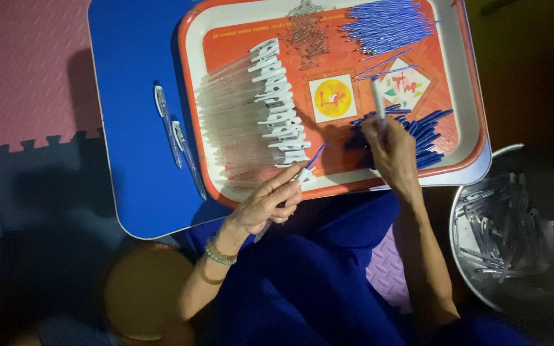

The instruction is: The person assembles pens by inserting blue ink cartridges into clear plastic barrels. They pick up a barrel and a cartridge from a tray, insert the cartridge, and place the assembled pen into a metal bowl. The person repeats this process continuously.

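My left hand (269, 204) holds a clear pen barrel with a white clip (302, 174) at the near edge of the red tray (222, 29); a thin blue refill (316, 156) sticks out of its top. My right hand (392, 150) is raised over the pile of blue end caps (429, 131) on the tray, gripping a slim white pen piece (377, 99) that points up. A row of clear barrels with white clips (270, 109) lies on the tray's left half. Blue refills (386, 24) are heaped at the far right corner.
The tray rests on a blue lap table (136, 128), where two finished pens (177, 141) lie to the left. A metal bowl (514, 230) with several assembled pens stands at the right. A small heap of metal springs (306, 32) lies at the tray's far edge. Foam mats cover the floor.
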